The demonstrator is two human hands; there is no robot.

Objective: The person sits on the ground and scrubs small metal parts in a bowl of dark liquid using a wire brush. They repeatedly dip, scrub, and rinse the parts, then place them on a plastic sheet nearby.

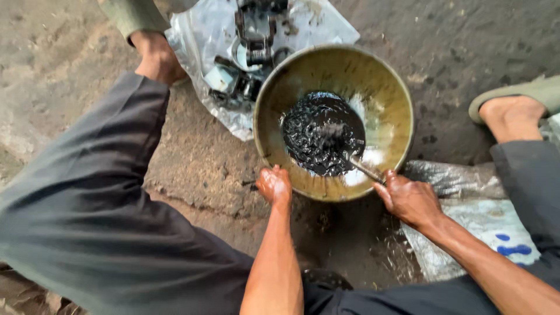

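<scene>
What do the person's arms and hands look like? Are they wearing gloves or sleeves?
No gloves and no sleeves: both forearms are bare right up to the frame edge. The left hand and right hand look wet and shiny, smeared with dark, oily grime. No rings, watch or bracelets show.

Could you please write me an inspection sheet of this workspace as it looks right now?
Surface: rough, stained concrete floor, wet and dark near the person.
Job's things: yellowish bowl holding black oily liquid; a brush dips into it.
Clutter: greasy metal parts on a plastic sheet; a woven sack at right.
Grippers: left hand grips the bowl's near rim; right hand holds the brush handle.
Cables: nothing seen.
Surroundings: the person's dark trouser legs and sandalled feet either side.
</scene>
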